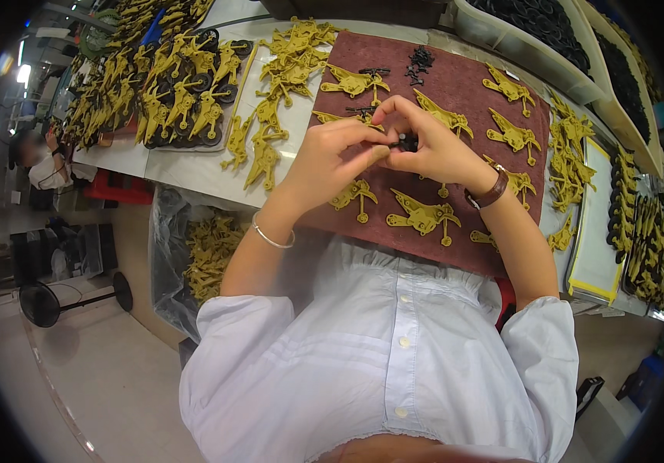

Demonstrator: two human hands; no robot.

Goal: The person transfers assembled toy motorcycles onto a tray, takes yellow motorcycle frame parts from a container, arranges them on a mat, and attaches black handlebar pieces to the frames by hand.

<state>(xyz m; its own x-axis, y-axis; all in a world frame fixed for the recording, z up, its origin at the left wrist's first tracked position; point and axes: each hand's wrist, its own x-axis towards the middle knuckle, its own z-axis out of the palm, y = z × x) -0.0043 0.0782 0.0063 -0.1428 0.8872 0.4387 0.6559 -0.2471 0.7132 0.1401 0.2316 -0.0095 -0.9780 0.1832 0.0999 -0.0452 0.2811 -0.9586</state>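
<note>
Over the maroon cloth (455, 77) my two hands meet, fingertips almost touching. My right hand (438, 148) is closed around a small black part (407, 142), its exact kind hidden by the fingers. Thumb and forefinger of my left hand (330, 160) pinch together against that part's left side; whatever lies between them is too small to name. Flat yellow long-beaked plastic pieces lie in rows on the cloth, one yellow piece (423, 215) just below my hands. At the upper left, another yellow piece (350, 82) lies beside a black bar-shaped part (374, 71).
A small heap of black parts (420, 63) sits at the cloth's far side. More yellow pieces (289, 58) pile up to the left, near a tray of yellow-and-black assemblies (185, 100). Bins of black rings (536, 27) stand far right. A plastic bag (168, 255) hangs below the table.
</note>
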